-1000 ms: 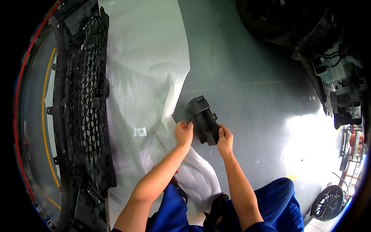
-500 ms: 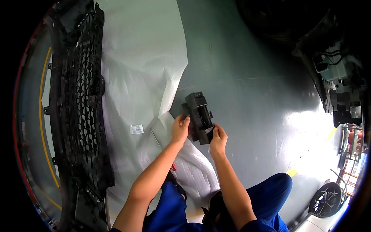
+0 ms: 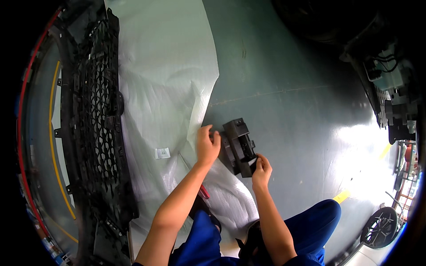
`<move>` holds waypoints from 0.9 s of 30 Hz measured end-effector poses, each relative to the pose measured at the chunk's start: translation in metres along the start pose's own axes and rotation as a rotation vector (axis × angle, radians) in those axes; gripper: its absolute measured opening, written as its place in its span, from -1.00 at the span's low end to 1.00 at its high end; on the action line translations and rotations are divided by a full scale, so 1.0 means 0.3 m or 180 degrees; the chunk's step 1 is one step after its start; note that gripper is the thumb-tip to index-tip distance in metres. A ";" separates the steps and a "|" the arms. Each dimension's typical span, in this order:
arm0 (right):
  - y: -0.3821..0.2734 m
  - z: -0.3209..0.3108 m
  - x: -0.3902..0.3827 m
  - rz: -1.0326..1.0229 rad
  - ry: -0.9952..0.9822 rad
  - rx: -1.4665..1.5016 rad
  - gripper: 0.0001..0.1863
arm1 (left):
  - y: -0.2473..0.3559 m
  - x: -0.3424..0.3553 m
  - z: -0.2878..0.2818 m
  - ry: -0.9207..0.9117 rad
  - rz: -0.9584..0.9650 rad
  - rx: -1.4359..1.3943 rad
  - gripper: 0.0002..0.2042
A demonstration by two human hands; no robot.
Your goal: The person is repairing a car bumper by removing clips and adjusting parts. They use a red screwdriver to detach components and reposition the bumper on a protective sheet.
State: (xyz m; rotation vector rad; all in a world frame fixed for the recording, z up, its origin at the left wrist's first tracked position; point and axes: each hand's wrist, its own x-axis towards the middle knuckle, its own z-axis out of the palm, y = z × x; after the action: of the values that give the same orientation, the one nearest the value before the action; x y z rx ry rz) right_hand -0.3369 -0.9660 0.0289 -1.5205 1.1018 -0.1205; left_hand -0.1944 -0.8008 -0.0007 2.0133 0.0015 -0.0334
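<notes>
A black plastic bracket-like part (image 3: 240, 146), long and boxy with a hollow along its middle, is held tilted above the floor in front of me. My right hand (image 3: 262, 172) pinches its near right corner between thumb and fingers. Just left of the part is my left hand (image 3: 207, 144), empty, its thumb and fingers apart, with a small gap to the part's side. Partly hidden under my left forearm lies a tool with a red handle (image 3: 204, 191) and a thin metal shaft, which looks like a screwdriver.
A white foam sheet (image 3: 168, 53) covers the floor to the left, with a small white printed packet (image 3: 162, 153) on it. Along the far left stands a black mesh grille (image 3: 101, 106). Vehicle parts (image 3: 392, 106) are at the right, and a black spoked round piece (image 3: 379, 227) at lower right.
My left hand has let go of the black part and drawn back to its left, fingers opening. The view has shifted slightly; my right hand still holds the part.
</notes>
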 end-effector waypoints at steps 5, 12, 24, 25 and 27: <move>-0.075 0.030 0.032 -0.0305 0.0036 -0.0139 -0.72 | -0.019 -0.002 -0.018 0.0288 0.0615 0.1885 -0.61; -0.080 -0.024 -0.037 -0.0335 0.0327 -0.0405 -0.73 | -0.028 0.060 -0.036 -0.0271 0.1284 0.2862 -0.54; -0.034 -0.023 -0.016 -0.0390 0.0092 -0.0451 -0.71 | 0.004 0.064 -0.013 -0.0198 0.1089 0.1022 -0.90; -0.035 -0.017 -0.014 -0.0403 0.0040 -0.0501 -0.71 | 0.051 0.029 -0.009 -0.0258 0.1007 0.0580 -0.90; 0.005 -0.020 -0.029 -0.0406 0.0043 -0.0466 -0.72 | 0.156 -0.043 0.002 -0.0542 0.1355 0.0212 -0.89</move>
State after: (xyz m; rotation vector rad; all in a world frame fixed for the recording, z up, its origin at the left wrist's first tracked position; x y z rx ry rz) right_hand -0.3463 -0.9641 0.0338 -1.7236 1.0426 -0.1403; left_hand -0.2066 -0.8213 0.0416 2.0334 -0.5409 0.0674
